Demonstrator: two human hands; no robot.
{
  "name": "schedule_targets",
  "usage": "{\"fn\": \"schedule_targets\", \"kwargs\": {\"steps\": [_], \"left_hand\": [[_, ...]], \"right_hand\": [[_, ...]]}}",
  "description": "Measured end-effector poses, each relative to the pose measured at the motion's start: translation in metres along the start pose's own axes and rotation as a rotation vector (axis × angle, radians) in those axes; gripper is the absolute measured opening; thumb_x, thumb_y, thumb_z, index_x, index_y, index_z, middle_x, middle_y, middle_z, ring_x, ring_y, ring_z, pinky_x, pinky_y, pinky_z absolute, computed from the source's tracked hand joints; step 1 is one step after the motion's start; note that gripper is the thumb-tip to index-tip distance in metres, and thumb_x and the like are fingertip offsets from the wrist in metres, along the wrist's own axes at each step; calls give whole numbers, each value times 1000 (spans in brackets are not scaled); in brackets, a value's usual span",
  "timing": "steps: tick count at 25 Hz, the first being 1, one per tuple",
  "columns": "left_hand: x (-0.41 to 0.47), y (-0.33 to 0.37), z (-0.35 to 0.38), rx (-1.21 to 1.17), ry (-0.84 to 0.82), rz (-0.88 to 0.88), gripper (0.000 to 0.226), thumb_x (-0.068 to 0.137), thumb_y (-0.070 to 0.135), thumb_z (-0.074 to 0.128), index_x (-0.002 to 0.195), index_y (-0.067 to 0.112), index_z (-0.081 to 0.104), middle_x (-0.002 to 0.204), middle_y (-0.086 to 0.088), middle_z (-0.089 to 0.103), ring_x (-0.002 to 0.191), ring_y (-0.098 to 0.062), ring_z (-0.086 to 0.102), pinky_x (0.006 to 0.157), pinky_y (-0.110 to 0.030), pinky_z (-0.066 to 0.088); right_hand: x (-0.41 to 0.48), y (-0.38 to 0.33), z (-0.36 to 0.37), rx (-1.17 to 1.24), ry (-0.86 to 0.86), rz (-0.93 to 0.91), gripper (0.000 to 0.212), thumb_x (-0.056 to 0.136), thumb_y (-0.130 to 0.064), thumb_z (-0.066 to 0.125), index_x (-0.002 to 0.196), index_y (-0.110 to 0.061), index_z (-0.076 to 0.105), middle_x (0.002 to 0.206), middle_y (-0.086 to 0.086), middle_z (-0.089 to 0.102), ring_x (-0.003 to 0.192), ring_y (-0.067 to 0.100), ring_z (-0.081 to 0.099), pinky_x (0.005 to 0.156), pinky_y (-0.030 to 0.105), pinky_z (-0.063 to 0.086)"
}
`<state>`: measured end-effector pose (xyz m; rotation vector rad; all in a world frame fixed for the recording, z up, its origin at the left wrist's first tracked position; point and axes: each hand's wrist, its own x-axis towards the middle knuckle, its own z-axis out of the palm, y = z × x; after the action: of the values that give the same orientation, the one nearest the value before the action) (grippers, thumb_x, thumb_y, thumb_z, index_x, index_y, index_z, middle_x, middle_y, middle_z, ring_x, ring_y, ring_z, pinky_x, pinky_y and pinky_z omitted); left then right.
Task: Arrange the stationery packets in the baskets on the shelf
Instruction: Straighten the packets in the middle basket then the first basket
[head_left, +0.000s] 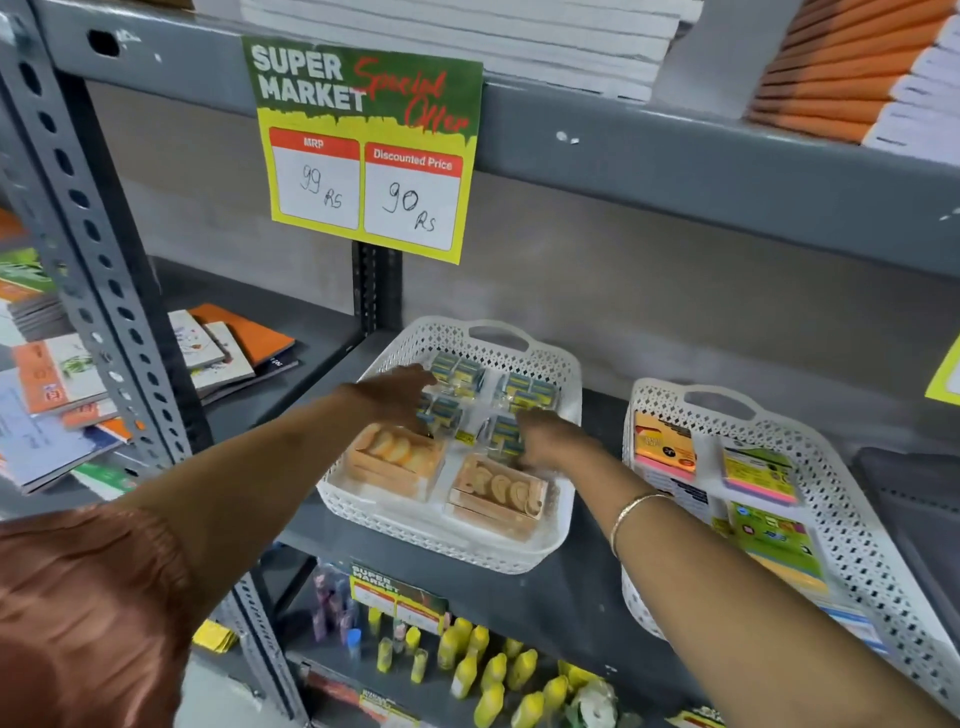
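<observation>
A white perforated basket (540, 553) sits on the grey shelf (587, 618). Inside it lie several clear packets of small blue-and-yellow boxes (524, 389) at the back and two orange packets (397, 460) at the front. My left hand (397, 395) reaches into the basket's left side, fingers spread over a blue-and-yellow packet. My right hand (548, 439) rests on another such packet (505, 436) in the middle right; its grip is blurred. A second white basket (878, 561) to the right holds colourful sticky-note packets (758, 475).
A special-offer price sign (366, 150) hangs from the upper shelf edge. Notebooks (228, 353) lie on the shelf to the left, behind a slotted upright post (98, 291). Yellow glue bottles (491, 670) stand on the shelf below. Stacked books (852, 67) fill the top shelf.
</observation>
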<state>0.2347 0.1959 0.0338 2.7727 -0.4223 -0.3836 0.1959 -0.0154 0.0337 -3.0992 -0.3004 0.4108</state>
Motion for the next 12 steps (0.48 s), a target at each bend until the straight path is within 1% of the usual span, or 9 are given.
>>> {"fn": "schedule_targets", "kwargs": {"steps": [2, 4, 5, 8, 12], "left_hand": [[6, -2, 3, -10, -16, 27, 84, 70, 26, 78, 138, 11, 32, 144, -17, 36, 131, -32, 34, 107, -39, 30], [12, -2, 3, -11, -52, 54, 85, 71, 23, 77, 140, 10, 30, 147, -18, 33, 133, -32, 32, 108, -38, 28], [16, -2, 3, -15, -65, 53, 82, 72, 22, 77, 139, 10, 31, 146, -17, 35, 132, -31, 34, 107, -38, 30], [21, 1, 3, 19, -105, 44, 72, 73, 18, 76, 135, 10, 39, 138, -16, 46, 125, -29, 45, 102, -35, 38], [24, 1, 5, 32, -96, 49, 75, 72, 21, 77, 135, 10, 39, 138, -16, 46, 125, -29, 44, 102, -35, 38]], "right_hand": [[9, 1, 6, -21, -34, 23, 40, 90, -15, 59, 128, -6, 48, 128, 13, 56, 114, 30, 57, 90, 37, 49], [13, -2, 8, -38, -21, 35, 37, 90, -10, 57, 126, -6, 49, 129, 13, 55, 116, 30, 56, 90, 37, 48], [14, -2, 8, -62, 3, 25, 38, 89, -9, 57, 127, -6, 49, 129, 13, 54, 118, 30, 55, 90, 37, 48], [16, -2, 7, -44, 13, 17, 45, 88, -16, 63, 129, -8, 47, 132, 11, 53, 121, 29, 53, 94, 39, 46], [17, -2, 8, 2, -10, 19, 57, 86, -19, 65, 138, -12, 42, 139, 9, 49, 127, 29, 48, 100, 42, 46]]}}
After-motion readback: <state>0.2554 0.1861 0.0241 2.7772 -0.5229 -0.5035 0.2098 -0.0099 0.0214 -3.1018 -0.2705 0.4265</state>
